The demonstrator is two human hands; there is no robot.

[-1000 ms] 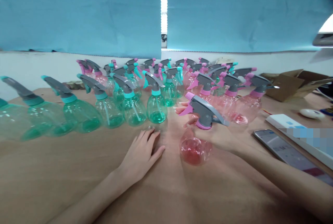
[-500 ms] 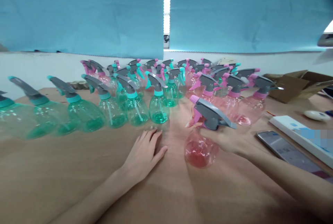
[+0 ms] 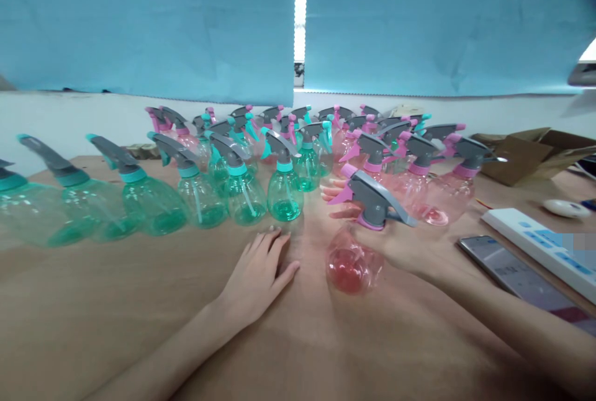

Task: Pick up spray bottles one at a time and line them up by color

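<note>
My left hand (image 3: pixel 261 274) lies flat on the wooden table, fingers loosely spread, holding nothing. It is nearest a green spray bottle (image 3: pixel 285 199) with a turquoise collar. To its right, a pink spray bottle (image 3: pixel 351 264) with a grey-and-pink trigger head stands on the table with some liquid inside. My right hand (image 3: pixel 344 202) reaches behind this bottle's neck, its fingers stretched out and apart past the pink trigger. The bottle hides much of the palm, so whether the palm touches the neck is unclear.
Several green spray bottles (image 3: pixel 153 205) form a row at left. Pink spray bottles (image 3: pixel 449 193) stand behind at right, with more mixed ones further back. A phone (image 3: pixel 503 267), a white power strip (image 3: pixel 540 249), a white mouse (image 3: pixel 565 207) and a cardboard box (image 3: pixel 526 153) are at right.
The pink spray bottle near my right hand has shifted slightly left and away from me. My right fingers, bent near the trigger before, are now stretched out. My left hand stays still.
</note>
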